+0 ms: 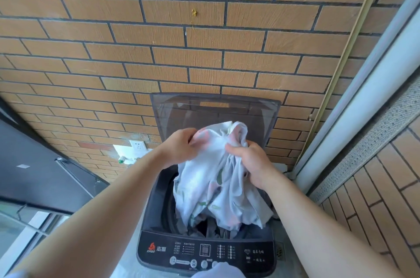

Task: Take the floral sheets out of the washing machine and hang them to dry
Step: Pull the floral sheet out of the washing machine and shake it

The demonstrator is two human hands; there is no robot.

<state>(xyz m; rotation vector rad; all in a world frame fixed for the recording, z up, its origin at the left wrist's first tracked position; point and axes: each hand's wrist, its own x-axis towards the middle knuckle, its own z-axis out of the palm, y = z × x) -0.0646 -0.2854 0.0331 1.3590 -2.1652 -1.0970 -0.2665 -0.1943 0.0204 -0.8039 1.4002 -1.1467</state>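
A white floral sheet [211, 177] with pink and green prints hangs bunched above the drum of a dark top-loading washing machine [204, 252], its lower folds still trailing into the drum. My left hand [181, 147] grips the sheet's upper left part. My right hand [250, 162] grips a gathered fold on the right side. The machine's lid [213, 112] stands raised against the wall. Dark grey laundry [218, 231] shows inside the drum under the sheet.
A tan brick wall [181, 39] rises right behind the machine. A white wall socket [137, 147] sits left of the lid. A dark panel [38, 171] stands at the left. A white frame [354, 105] and a tiled wall close the right side.
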